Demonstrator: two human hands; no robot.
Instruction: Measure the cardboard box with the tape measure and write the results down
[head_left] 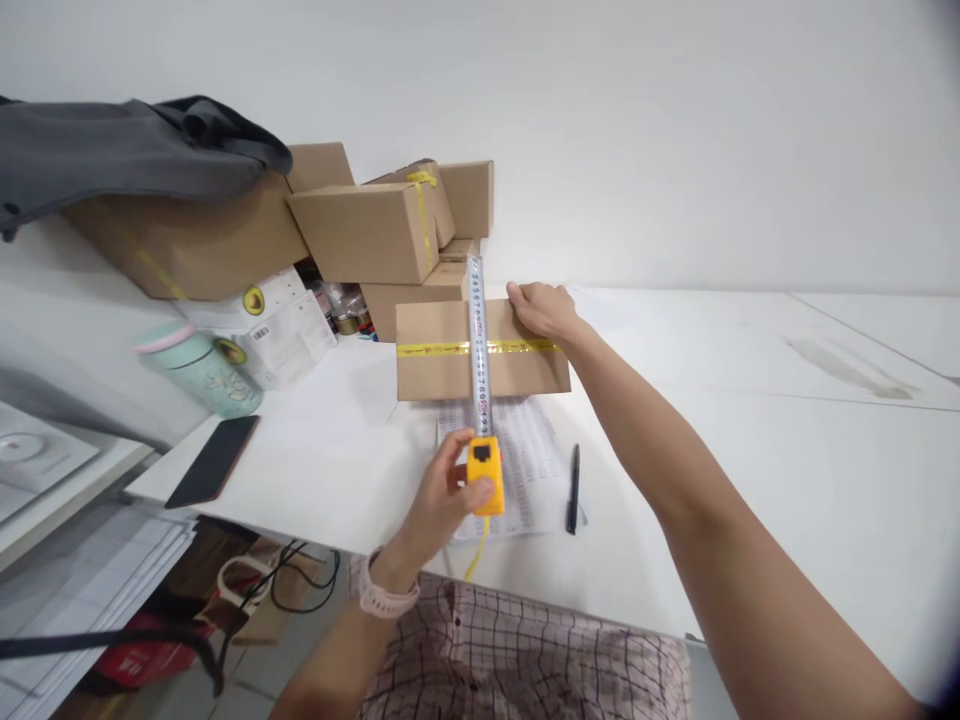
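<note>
My left hand [442,495] grips a yellow tape measure [485,475] near the table's front edge. Its metal blade [476,340] runs away from me across the top of a flat cardboard box [442,365] bound with yellow tape. My right hand [541,308] rests on the far right corner of that box, its fingers curled over the back edge. A printed sheet of paper [529,460] lies under the tape measure in front of the box, with a black pen [573,488] on its right side.
Several cardboard boxes [367,230] are stacked at the back left, a dark garment [112,150] draped over the biggest. A mint green bottle [202,368], a white packet [281,325] and a black phone [214,460] lie at left. The white table [787,440] stretches right.
</note>
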